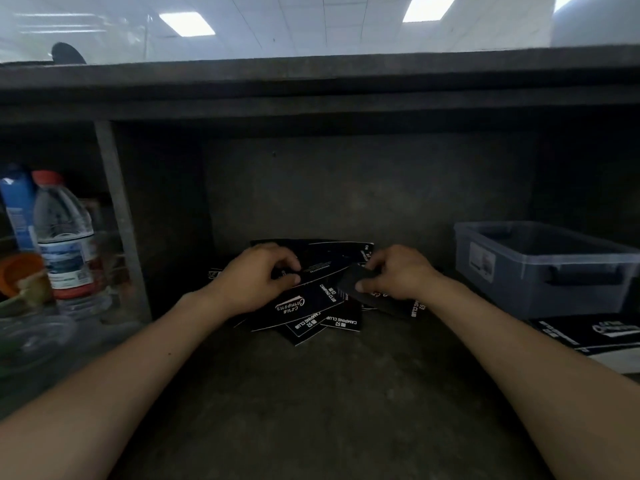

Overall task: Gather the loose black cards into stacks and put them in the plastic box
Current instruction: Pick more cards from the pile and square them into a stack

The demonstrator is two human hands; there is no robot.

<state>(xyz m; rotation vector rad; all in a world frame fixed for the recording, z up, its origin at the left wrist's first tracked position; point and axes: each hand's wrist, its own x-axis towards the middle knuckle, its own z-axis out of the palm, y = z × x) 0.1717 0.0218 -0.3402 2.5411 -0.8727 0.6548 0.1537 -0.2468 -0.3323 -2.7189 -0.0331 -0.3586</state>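
Head view: both forearms reach in over the dark bench top (311,403), under a low shelf (311,84).

Black cards (313,308) lie in a loose, overlapping pile at the back-centre of the bench, fanned at mixed angles. Several show white "CAMPING CLUB" print, one a script logo.

Left hand (258,277): fingers curled, thumb and fingertips pinching the edge of cards at the top-left of the pile. The palm covers that side of the pile.

Right hand (398,273): fingers curled, thumb on top, pinching a plain dark card (349,285) tilted up off the pile's right side.

Plastic box (540,271): translucent grey-blue, lid off, handle slot facing the camera, sitting on the bench to the right, apart from the pile and both hands. Interior is too dim to read.

Just in front of the box is a black printed sheet (595,332).

Far left, behind a metal post (119,216): water bottle (65,237) with a red cap, blue carton (17,209), orange cup (19,271). All blurred.
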